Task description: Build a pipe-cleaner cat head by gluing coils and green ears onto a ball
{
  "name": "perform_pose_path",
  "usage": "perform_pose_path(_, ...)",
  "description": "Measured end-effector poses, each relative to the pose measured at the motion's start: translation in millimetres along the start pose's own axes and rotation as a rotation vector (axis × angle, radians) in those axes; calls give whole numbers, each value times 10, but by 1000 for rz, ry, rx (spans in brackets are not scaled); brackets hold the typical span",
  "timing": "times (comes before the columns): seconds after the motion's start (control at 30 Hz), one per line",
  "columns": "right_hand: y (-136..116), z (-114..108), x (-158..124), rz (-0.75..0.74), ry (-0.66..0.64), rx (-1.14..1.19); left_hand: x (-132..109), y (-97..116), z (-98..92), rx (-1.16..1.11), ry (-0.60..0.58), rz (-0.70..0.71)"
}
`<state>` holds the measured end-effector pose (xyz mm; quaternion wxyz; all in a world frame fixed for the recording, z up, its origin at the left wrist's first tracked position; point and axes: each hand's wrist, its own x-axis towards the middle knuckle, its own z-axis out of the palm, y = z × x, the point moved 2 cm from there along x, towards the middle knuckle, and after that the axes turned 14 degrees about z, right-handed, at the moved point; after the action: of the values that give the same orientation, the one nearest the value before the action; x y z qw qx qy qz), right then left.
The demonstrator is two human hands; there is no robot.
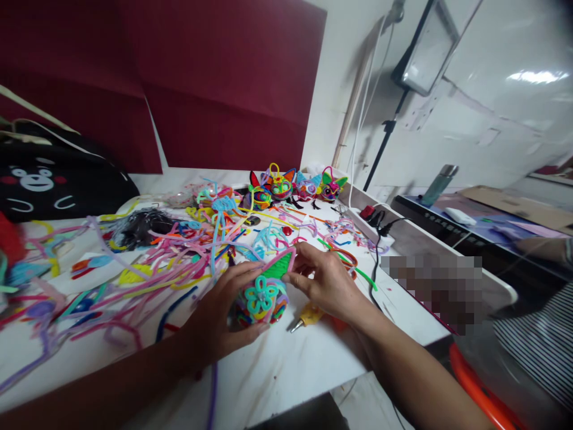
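Observation:
My left hand (222, 312) is wrapped round the left side of a round pipe-cleaner figure (263, 301) with a teal flower on its front. Between the thumb and fingers of my right hand (326, 279) is a pointed green ear with a pink edge (282, 266), which touches the top of the figure. Whether the ear is attached there, I cannot tell. Just below my right hand lies a yellow glue gun (307, 315), its metal nozzle pointing left and toward me. Part of its body is hidden by my right forearm.
Loose pipe cleaners (152, 269) cover the table's left and middle. Several finished colourful animal heads (282, 185) stand at the back. A power strip (369, 227) with black cables lies on the right, near a person in a striped garment (537, 340). A black bag (58, 179) sits far left.

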<state>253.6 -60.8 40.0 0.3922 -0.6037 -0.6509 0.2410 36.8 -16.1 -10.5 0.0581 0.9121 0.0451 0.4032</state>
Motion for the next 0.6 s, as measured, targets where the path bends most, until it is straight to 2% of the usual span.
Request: perform_pose_path(0.6,-37,-39,-23,21,-27,95,-24,-29,28,-25,20,-46)
